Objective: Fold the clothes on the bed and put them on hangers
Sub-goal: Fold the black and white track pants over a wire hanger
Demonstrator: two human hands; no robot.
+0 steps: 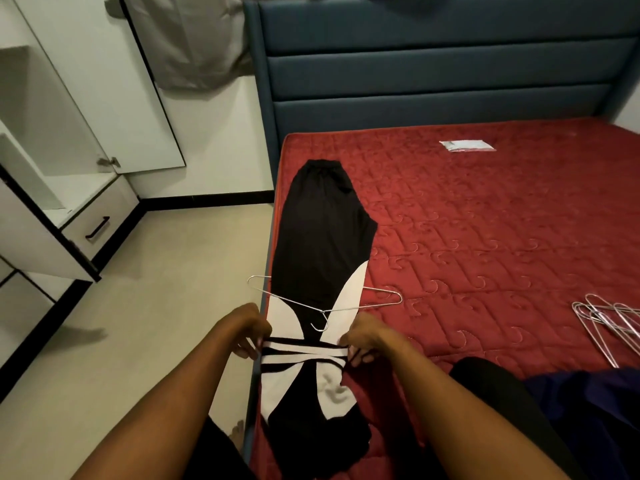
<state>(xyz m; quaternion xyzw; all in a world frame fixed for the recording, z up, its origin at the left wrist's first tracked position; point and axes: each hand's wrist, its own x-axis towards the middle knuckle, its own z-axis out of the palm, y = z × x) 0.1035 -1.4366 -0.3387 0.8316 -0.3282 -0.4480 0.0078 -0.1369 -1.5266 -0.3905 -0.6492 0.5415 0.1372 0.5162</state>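
The red quilted bed (485, 220) served as the working surface, its blue headboard (433, 57) at the far end. To the left stood a white wardrobe (52, 133) with its door swung open, probably ready to take hung clothes; little of its inside showed, and its drawer (100, 223) was closed, so its contents were hidden. A long black-and-white garment (322, 230) lay stretched flat along the left edge of the bed, waistband towards the headboard and the near end hanging off by the person's legs, likely laid straight so that it would fold cleanly. At the lower right a heap of dark blue clothes (588, 403) lay on the bed, apparently waiting its turn. A bundle of spare wire hangers (602, 323) rested well apart on the right side of the bed, and a small white packet (467, 146) lay near the headboard. One wire hanger (323, 311) lay across the garment, its sloping arms and hook over the cloth, its straight bar lost from sight where it met the fabric and perhaps passing beneath, which would suit folding the cloth over it. The left hand (251, 332) and right hand (363, 341) each pinched a side edge of the striped band just below the hook, fingers curled on the cloth.
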